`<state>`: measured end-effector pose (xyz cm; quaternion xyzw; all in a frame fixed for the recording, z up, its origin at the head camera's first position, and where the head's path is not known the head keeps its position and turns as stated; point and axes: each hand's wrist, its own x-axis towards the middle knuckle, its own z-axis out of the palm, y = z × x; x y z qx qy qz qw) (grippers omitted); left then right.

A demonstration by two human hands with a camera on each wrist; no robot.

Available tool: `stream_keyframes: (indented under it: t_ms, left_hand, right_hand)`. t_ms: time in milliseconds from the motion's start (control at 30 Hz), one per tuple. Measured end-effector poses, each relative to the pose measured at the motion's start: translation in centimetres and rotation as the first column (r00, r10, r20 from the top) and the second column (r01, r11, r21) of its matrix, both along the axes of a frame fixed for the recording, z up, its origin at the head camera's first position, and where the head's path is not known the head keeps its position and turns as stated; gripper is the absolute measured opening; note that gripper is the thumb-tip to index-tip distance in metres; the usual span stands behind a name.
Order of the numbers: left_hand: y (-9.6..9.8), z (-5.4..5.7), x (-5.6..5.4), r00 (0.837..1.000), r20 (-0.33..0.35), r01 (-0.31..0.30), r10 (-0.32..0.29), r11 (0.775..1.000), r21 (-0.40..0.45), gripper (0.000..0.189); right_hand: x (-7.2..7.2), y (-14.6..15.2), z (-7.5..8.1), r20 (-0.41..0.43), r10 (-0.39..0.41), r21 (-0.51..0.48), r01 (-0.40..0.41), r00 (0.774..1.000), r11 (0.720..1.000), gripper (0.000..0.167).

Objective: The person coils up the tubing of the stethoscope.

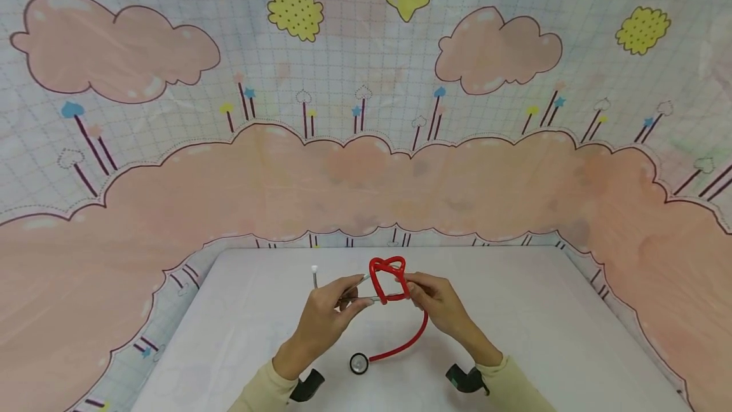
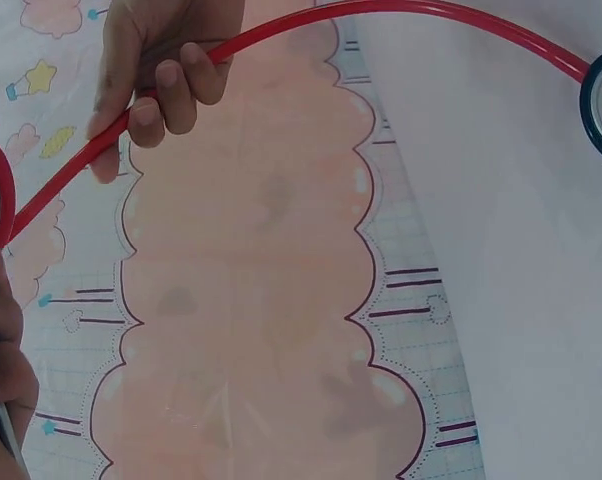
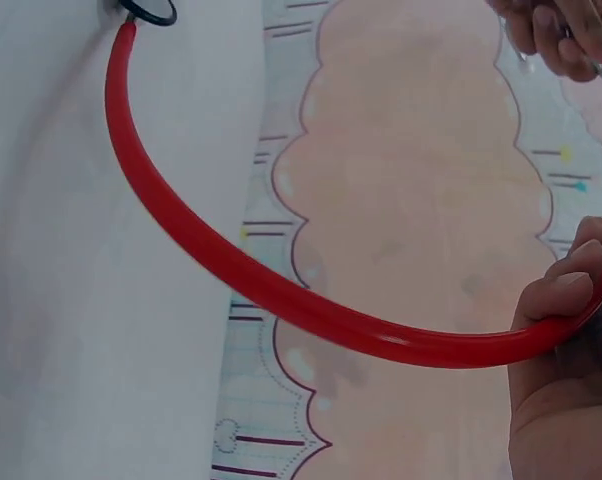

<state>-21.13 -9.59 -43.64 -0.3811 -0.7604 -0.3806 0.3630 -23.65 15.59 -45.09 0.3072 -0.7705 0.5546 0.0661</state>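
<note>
A stethoscope with red tubing (image 1: 400, 352) is held up between both hands over the table. My left hand (image 1: 326, 313) grips its metal ear tubes; one white eartip (image 1: 314, 269) sticks up beyond the fingers. Red tube loops cross in a knot-like shape between the hands. My right hand (image 1: 440, 304) pinches the tubing at the right of those loops, and in the right wrist view its fingers (image 3: 561, 295) curl round the tube. From there the tube curves down to the round chest piece (image 1: 359, 363), which has a dark rim and hangs low at the front.
The white table (image 1: 257, 336) spreads beneath both hands. Behind it hangs a patterned cloth backdrop (image 1: 366, 189) with clouds and stars. Dark wrist-worn devices (image 1: 307, 386) sit near both cream sleeves (image 1: 517, 383).
</note>
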Motion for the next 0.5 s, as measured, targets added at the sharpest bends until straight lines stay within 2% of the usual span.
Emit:
stream_keyframes:
  t_ms: [167, 367, 500]
  left_hand:
    - [-0.1, -0.1, -0.1, 0.997, 0.053, -0.05, 0.047, 0.998, 0.048, 0.039]
    - [-0.1, 0.0, -0.1, 0.986, 0.14, -0.109, 0.091, 0.985, 0.132, 0.044]
    - [-0.2, 0.0, -0.1, 0.979, 0.172, -0.142, 0.114, 0.977, 0.161, 0.043]
  right_hand:
    - [0.6, -0.2, -0.1, 0.042, -0.048, 0.031, 0.047, 0.998, 0.998, 0.027]
    - [1.2, -0.5, -0.5, 0.084, -0.048, 0.055, 0.044, 0.995, 0.998, 0.026]
    - [1.6, -0.5, -0.7, 0.103, -0.049, 0.06, 0.043, 0.993, 0.997, 0.025]
